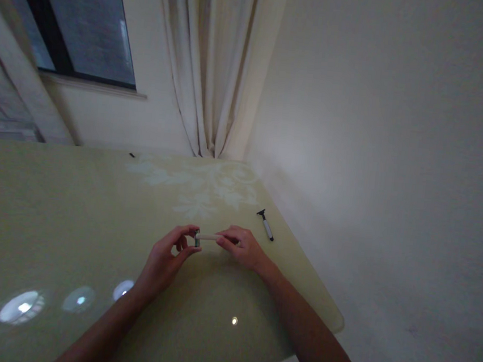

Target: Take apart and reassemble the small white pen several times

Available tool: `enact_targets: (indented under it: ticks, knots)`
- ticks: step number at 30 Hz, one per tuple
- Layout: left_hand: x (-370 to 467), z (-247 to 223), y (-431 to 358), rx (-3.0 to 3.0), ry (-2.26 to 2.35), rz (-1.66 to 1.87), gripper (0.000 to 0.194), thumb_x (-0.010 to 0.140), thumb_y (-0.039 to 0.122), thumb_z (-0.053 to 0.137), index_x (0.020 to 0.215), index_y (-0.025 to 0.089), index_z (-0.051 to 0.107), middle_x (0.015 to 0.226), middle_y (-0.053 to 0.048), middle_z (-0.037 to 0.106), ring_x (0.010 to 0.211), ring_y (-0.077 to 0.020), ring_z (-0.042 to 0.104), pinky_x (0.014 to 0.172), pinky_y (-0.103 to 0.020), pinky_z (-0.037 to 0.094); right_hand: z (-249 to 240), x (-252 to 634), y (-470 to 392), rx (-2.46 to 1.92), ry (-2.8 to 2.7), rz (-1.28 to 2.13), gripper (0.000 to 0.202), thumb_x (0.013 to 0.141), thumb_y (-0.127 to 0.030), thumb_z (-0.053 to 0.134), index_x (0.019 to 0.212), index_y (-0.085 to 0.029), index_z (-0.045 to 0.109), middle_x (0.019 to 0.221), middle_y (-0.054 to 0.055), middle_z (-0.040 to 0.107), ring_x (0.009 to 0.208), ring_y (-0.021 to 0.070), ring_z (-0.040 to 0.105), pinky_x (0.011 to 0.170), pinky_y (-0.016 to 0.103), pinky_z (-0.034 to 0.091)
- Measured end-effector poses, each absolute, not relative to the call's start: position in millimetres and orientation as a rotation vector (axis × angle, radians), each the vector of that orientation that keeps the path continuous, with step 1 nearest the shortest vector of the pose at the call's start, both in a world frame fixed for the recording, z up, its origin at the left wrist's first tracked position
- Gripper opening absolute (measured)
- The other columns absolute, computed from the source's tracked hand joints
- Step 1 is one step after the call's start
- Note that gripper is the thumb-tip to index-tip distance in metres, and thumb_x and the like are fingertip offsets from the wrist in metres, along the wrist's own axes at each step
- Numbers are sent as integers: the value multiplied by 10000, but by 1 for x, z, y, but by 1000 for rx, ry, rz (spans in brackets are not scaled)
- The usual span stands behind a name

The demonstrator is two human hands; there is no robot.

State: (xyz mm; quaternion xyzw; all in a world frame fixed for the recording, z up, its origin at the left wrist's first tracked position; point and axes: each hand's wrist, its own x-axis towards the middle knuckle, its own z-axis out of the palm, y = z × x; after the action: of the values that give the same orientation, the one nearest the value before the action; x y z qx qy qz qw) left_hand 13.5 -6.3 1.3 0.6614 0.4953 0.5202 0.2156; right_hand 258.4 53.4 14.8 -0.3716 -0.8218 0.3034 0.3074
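Note:
Between the thumb and fingertips of my left hand [170,254], a small dark greenish piece [197,239] is held upright by its two ends. It is too small to name surely. My right hand [240,246] pinches a pale thin stick [208,237], which lies level and points left. The stick's left end meets the middle of the dark piece; whether the two are joined I cannot tell. Beyond my right hand lies a razor [266,224] with a grey and black handle, its black head pointing away from me.
The glossy pale green table [72,204] has a leaf pattern and light reflections. A small black object [132,155] lies by its far edge. A white wall [375,160] runs along the right side. Curtains [210,58] hang behind the table, beside a window [90,18].

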Motion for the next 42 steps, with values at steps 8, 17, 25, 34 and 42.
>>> enact_targets:
  ticks: [8,17,25,34,42]
  knots:
    - [14,2,-6,1812,1373,1457,325,834,375,742,1119,222,710,771,17,667,650,-141,582,615,-245,498,13,258,53,-978,-2191,799,458,1016,-559,577,1096,-173,810,870,66,717,783,165,618,732,275,449]
    - [15,4,-8,1778,1383,1483,331,832,376,747,1126,228,708,738,25,643,646,-143,580,643,-257,518,14,256,50,-997,-2180,844,433,1006,-550,595,1066,-183,818,889,69,739,804,175,629,745,284,459]
    - [13,2,-7,1771,1380,1485,342,828,364,755,1140,233,708,788,20,662,641,-131,569,655,-255,523,15,257,49,-974,-2166,854,425,998,-538,607,1065,-176,820,869,65,728,777,169,618,721,276,450]
    - [14,7,-8,1786,1393,1476,333,827,388,748,1117,229,712,817,4,694,639,-136,587,633,-254,521,16,255,48,-1042,-2136,873,416,987,-539,626,1045,-177,822,886,66,737,784,169,620,724,277,451]
    - [14,5,-7,1778,1376,1491,335,828,374,754,1127,232,708,864,-1,708,640,-130,582,656,-258,532,18,256,49,-1018,-2119,909,410,973,-538,642,1045,-177,824,899,69,747,777,170,612,717,280,452]
